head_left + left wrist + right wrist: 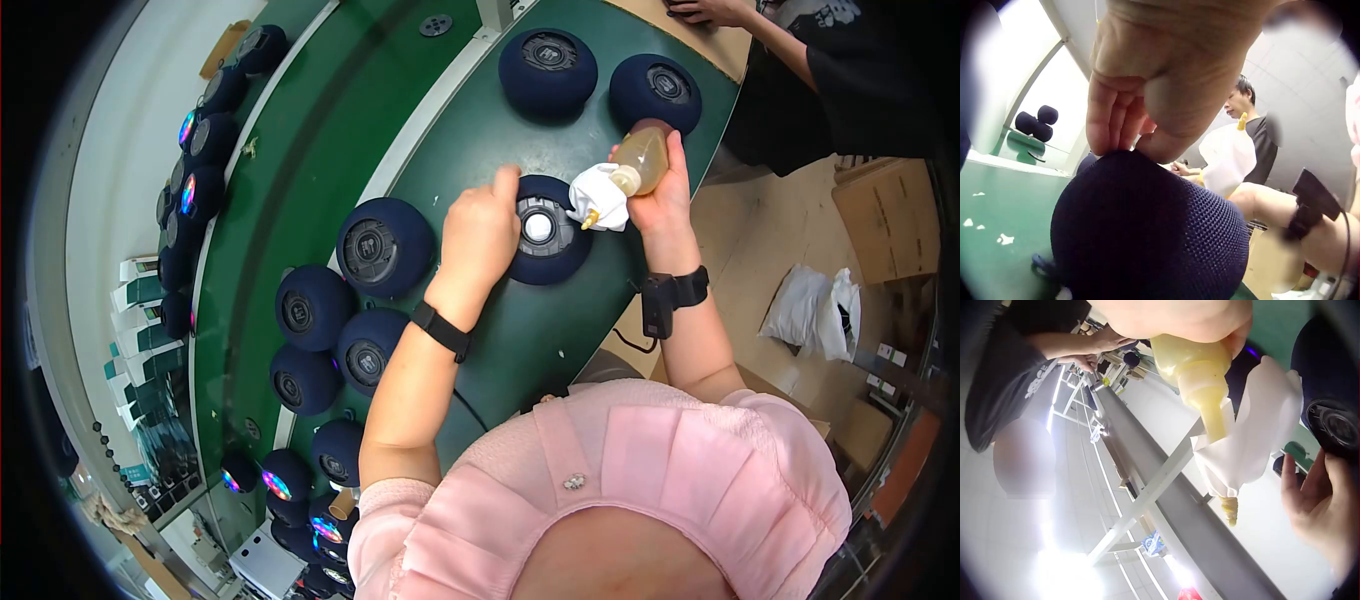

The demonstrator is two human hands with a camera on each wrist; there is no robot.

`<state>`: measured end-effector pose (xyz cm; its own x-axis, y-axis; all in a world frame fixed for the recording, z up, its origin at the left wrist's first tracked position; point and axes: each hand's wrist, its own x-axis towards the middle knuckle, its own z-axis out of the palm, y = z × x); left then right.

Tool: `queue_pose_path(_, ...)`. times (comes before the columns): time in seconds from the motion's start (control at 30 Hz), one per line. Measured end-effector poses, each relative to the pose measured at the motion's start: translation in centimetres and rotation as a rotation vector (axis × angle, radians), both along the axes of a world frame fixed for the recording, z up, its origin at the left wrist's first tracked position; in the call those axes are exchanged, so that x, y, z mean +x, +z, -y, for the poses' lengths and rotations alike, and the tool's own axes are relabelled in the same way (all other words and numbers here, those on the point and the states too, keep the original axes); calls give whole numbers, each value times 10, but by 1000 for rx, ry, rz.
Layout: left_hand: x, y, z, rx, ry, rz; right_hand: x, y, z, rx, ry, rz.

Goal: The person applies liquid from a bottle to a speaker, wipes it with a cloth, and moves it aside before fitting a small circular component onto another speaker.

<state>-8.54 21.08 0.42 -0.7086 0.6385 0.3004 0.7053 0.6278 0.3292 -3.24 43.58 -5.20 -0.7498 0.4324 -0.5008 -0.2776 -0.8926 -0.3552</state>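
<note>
A round navy mesh-covered speaker (pixel 562 262) lies on the green bench with its black base facing up and a white round spot in the middle. My left hand (pixel 478 232) grips its left edge; in the left wrist view the thumb and fingertips meet the mesh cover (pixel 1147 219). In my right hand (pixel 664 205) is a translucent squeeze bottle (pixel 645 158) of yellowish liquid, tilted down toward the speaker. White tissue (pixel 600 192) wraps its neck, and the yellow nozzle tip (pixel 590 218) pokes out beside the speaker's base. In the right wrist view the nozzle (pixel 1229 511) shows below the tissue (pixel 1254 434).
Two similar speakers (pixel 548 75) stand beyond, one close behind the bottle. Several more (pixel 385 248) line the bench at left, some with coloured lights. A pale rail (pixel 420 125) divides the green surfaces. Another person (pixel 840 90) works at the far right. Cardboard boxes (pixel 890 220) stand on the floor.
</note>
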Motion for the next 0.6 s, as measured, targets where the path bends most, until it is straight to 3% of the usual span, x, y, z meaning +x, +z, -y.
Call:
queue_pose_path(0.03,-2,2,0,-1,-1,-1,-4,2,2,-1,-1,-1)
queue_pose_path(0.1,-5,9,1,183,224,426,-13,10,8,166,-73,-49)
queue_pose_path(0.13,-7,6,5,236,250,516,-17,15,12,266,-102,-87)
queue_pose_path(0.3,3,-2,10,317,302,588,-39,34,28,469,-170,-101)
queue_pose_path(0.4,5,-1,9,331,317,570,-52,35,32,759,-215,-78)
queue_pose_path(0.6,9,-5,7,352,294,562,-61,42,45,857,-249,-73)
